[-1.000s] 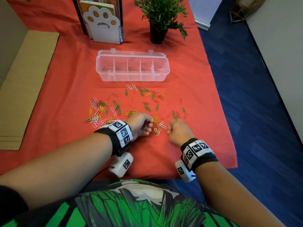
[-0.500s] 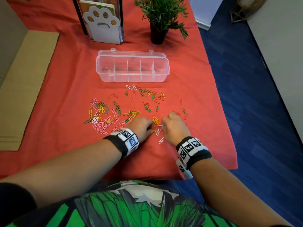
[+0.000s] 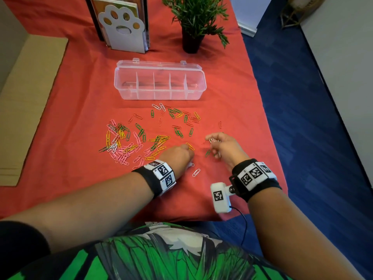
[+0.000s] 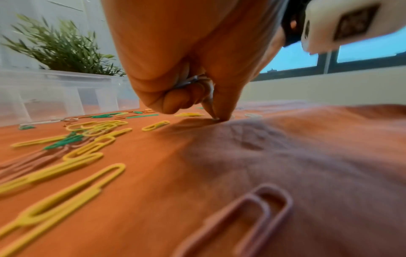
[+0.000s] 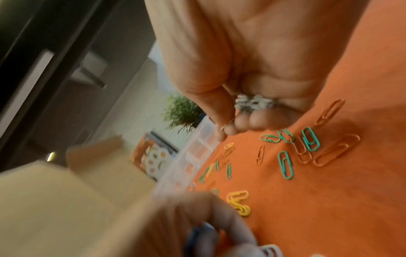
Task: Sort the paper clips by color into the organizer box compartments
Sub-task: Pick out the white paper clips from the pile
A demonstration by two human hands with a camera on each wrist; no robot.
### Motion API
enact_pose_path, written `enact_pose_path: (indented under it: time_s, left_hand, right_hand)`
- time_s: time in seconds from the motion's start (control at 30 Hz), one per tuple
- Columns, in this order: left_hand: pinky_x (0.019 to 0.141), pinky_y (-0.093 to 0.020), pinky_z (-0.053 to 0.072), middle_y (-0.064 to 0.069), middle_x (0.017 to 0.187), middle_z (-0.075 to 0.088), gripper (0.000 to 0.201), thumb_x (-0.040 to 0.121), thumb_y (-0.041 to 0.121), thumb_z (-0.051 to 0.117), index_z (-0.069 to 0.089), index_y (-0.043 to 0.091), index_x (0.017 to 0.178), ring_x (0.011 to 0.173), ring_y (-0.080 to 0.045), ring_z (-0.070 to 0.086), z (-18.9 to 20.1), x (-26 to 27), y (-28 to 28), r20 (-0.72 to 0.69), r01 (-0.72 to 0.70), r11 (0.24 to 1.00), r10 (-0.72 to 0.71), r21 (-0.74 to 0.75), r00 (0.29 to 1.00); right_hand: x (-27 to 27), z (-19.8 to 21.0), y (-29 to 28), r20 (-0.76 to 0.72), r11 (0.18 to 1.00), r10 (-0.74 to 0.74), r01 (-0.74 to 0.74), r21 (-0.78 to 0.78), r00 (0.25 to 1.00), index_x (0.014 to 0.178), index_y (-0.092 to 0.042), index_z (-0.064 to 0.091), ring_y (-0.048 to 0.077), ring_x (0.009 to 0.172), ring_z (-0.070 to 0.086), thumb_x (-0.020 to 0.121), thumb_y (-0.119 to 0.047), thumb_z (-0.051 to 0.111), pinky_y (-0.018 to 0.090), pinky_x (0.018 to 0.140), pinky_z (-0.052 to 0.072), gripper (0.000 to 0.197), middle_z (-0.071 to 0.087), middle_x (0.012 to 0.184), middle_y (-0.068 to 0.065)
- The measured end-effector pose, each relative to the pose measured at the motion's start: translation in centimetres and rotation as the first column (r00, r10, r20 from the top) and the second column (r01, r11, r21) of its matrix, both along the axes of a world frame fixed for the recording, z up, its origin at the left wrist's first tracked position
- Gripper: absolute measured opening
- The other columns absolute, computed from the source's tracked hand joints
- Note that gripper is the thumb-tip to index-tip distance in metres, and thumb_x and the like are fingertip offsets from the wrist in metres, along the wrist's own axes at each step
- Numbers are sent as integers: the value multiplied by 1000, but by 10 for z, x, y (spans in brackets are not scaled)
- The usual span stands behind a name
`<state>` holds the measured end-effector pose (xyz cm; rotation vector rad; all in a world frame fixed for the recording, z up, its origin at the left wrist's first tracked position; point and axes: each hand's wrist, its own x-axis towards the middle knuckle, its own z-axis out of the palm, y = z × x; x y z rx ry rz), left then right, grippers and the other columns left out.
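Observation:
Paper clips [image 3: 141, 138] in yellow, green, pink, white and red lie scattered on the red cloth. Behind them stands the clear organizer box [image 3: 160, 81], lid open, its compartments showing no clips. My left hand [image 3: 177, 156] is low on the cloth. It grips a few white clips [image 4: 191, 80] in curled fingers, and one fingertip [image 4: 222, 114] presses down on the cloth. My right hand [image 3: 224, 146] hovers just to the right and holds a bunch of white clips [image 5: 252, 103] in curled fingers. A single white clip [image 3: 196, 172] lies near my left wrist.
A potted plant [image 3: 193, 23] and a paw-print book holder [image 3: 123, 29] stand behind the box. Cardboard sheets [image 3: 26, 98] lie at the left. The table's right edge [image 3: 268, 128] drops to blue floor close to my right hand.
My right hand has lifted off the cloth and moved right and away with white clips in it. My left hand has stayed low, shifting slightly toward the yellow clips.

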<state>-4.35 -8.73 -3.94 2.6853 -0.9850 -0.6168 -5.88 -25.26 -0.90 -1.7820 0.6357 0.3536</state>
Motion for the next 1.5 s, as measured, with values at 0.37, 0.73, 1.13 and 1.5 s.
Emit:
enact_pose_path:
  time_s: [0.37,0.73,1.13,1.5]
  left_hand:
    - [47,-23,34,2,53,48,23,83,14,43,46,17,61,51,-15,40,28,15,18,-911,-824,549,255,-139,324]
    - [44,-18,40,-2,58,46,18,72,19,36,51,12,66,48,-13,44,43,20,54,-950,-960,279,-290,28,-112]
    - [70,-30,48,-6,85,60,15,91,16,40,54,12,89,73,-18,56,64,70,94,-994,-1000,20,105,10,-8]
    - [66,-26,43,-7,75,39,23,89,31,36,42,12,77,67,-18,43,107,159,118,-988,-989,-126,142,-75,57]
  right_hand:
    - [-41,-14,25,-268,612,616,-664,-429,741,89,-20,55,26,90,58,76,-16,54,31,77,46,14,58,92,4]
    - [-33,-23,42,-398,150,755,-727,-670,522,104,-7,56,33,104,57,86,-12,44,39,88,48,22,55,108,15]
    - [52,35,61,-2,902,43,-38,430,999,88,-17,57,7,49,32,94,-2,39,16,40,26,24,41,63,-1]
    - [135,57,93,-197,705,-95,206,679,976,87,-1,54,18,63,51,93,-2,38,20,46,49,17,47,72,8]
